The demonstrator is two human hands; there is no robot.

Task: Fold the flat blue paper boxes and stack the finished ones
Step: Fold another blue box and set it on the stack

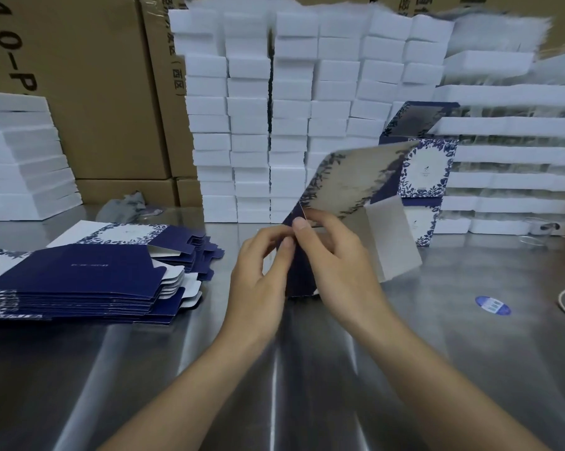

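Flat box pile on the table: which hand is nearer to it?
Left. The left hand holds the half-folded box to the right of the flat box pile, apart from it; the right hand pinches the same box farther right.

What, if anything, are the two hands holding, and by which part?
The left hand and right hand both pinch one half-folded blue box at its lower near corner, along a crease.

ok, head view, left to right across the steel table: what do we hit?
pile of flat blue boxes → left hand → right hand, both gripping the half-folded box → stack of finished boxes → round blue sticker → white cord
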